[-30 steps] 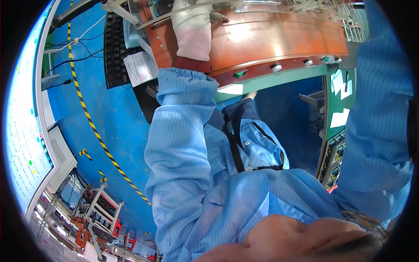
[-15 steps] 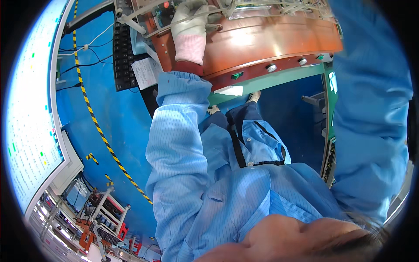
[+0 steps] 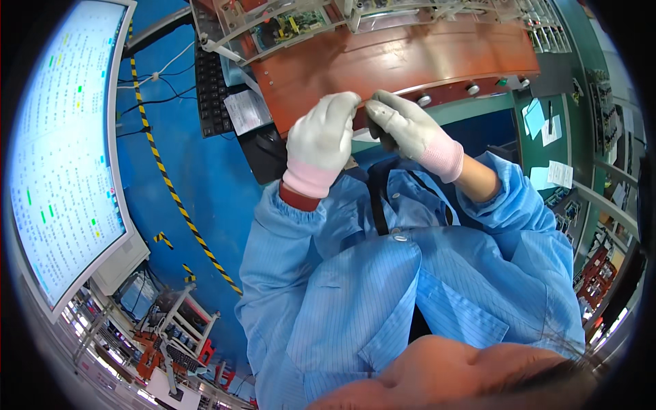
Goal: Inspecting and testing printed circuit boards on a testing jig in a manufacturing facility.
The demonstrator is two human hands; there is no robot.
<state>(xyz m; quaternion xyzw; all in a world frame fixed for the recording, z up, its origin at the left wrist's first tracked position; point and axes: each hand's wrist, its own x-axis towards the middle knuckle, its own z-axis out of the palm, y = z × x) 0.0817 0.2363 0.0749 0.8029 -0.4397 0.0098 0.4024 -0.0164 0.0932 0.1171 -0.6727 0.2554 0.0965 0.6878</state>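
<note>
Half a second ago only my left hand [image 3: 320, 145] was up, reaching high onto the fixtures at the far side of the bench [image 3: 410, 58], and my right was out of sight. Now both gloved hands are together at the bench's near edge, in front of my chest. My left hand has come down and back from the clear-plastic fixtures [image 3: 273, 27], and my right hand [image 3: 410, 130] has come in from the right to meet it.

Between the fingertips sits a small pale piece [image 3: 364, 109], right against the lower edge of the reddish-brown bench top. It is mostly hidden by the gloves. From what shows, its long axis runs roughly left to right, along the bench edge, with one end toward each hand. I cannot tell which end is its front.

My left grip is curled closed, fingertips pinched at the left end of the pale piece. My right grip is also closed, thumb and forefinger pressed on the right end.

A black keyboard [image 3: 208, 82] lies at the left end of the bench, with a white paper slip [image 3: 246, 113] just beside it. A large monitor [image 3: 65, 150] stands well off to my left.
</note>
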